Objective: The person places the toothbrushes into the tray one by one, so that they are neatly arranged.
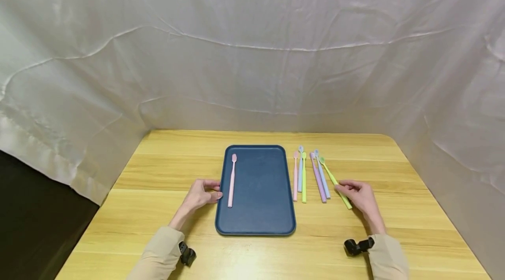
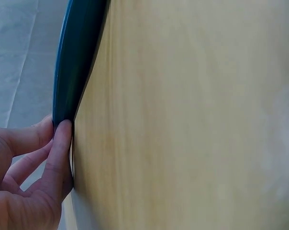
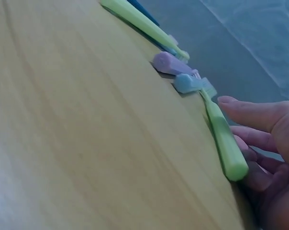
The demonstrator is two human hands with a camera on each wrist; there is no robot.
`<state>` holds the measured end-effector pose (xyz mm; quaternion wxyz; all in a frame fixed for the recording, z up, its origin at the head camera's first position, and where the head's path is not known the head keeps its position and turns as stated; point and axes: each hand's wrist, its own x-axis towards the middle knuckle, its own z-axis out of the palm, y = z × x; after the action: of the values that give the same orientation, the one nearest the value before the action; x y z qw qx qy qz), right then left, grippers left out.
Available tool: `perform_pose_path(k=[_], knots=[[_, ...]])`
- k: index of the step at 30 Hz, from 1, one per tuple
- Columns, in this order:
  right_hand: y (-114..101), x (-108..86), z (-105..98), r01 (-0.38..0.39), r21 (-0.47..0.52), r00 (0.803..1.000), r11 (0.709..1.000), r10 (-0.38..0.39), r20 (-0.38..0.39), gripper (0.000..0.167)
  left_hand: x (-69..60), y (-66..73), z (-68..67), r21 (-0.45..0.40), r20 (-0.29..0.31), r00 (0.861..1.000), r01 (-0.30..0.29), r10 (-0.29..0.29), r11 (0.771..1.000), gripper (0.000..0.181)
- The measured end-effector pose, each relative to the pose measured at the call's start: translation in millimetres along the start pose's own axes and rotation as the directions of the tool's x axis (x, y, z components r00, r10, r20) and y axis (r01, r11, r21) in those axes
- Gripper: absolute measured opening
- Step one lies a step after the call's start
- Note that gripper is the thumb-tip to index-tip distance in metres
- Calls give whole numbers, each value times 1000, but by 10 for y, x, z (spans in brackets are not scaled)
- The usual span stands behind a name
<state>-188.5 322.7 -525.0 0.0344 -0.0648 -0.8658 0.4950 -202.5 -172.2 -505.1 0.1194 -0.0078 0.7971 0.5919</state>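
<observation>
My left hand (image 1: 202, 194) pinches the left rim of a dark blue tray (image 1: 260, 188); the left wrist view shows its thumb and a finger (image 2: 61, 148) on either side of the edge. One pink toothbrush (image 1: 231, 183) lies lengthwise on the tray's left part. At the far right of a toothbrush group, a yellow-green toothbrush (image 1: 335, 182) lies slanted on the table. My right hand (image 1: 358, 196) is at its handle. In the right wrist view the thumb (image 3: 245, 110) is held above the green handle (image 3: 226, 143), with the other fingers beside it, partly hidden.
Between tray and right hand lie another pink toothbrush (image 1: 295, 179), a blue one (image 1: 300, 170), a green one (image 1: 304, 179), a purple one (image 1: 318, 179) and a second blue one (image 1: 323, 178). A pale curtain (image 1: 268, 74) hangs behind the wooden table (image 1: 177, 157).
</observation>
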Motion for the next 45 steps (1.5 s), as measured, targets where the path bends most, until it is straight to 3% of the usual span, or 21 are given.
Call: perform_pose_path(k=[10, 23, 45], knots=[[-73, 18, 50, -19, -99, 999, 995, 14, -43, 43, 7, -16, 9, -23, 8, 1000, -3, 3, 1000, 42], [-87, 17, 84, 6, -152, 998, 988, -15, -57, 34, 9, -34, -18, -31, 10, 1000, 4, -4, 1000, 42], [-99, 10, 81, -38, -200, 998, 979, 26, -62, 32, 2, -12, -5, -13, 1, 1000, 2, -2, 1000, 42]])
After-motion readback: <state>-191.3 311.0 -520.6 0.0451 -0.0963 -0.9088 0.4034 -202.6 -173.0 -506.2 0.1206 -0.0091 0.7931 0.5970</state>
